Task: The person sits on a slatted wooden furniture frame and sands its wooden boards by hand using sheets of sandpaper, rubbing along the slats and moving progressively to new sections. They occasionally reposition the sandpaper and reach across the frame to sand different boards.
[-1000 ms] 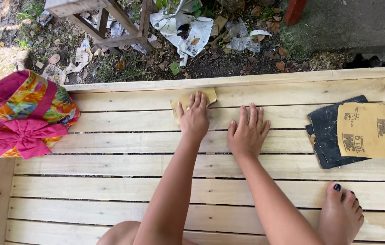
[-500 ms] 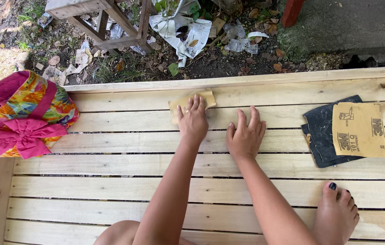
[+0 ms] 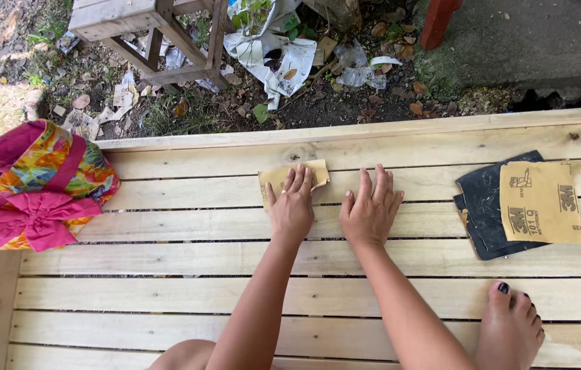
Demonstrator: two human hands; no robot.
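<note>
My left hand [image 3: 292, 205] presses flat on a small tan piece of sandpaper [image 3: 274, 178] lying on the pale wooden slatted frame [image 3: 167, 260]. My right hand [image 3: 371, 209] rests palm down on a bare slat just to the right of it, fingers spread, holding nothing. Both forearms reach up from the bottom of the view.
Spare sandpaper sheets, one dark [image 3: 486, 205] and one tan [image 3: 540, 202], lie on the slats at right. My bare foot [image 3: 510, 332] stands at the lower right. A colourful cloth bag [image 3: 30, 185] sits at the left edge. Beyond the frame are dirt, litter and a wooden stool [image 3: 160, 34].
Both hands have stayed on the same slats; the left hand with the sandpaper shifted slightly along the board. The view moved a little.
</note>
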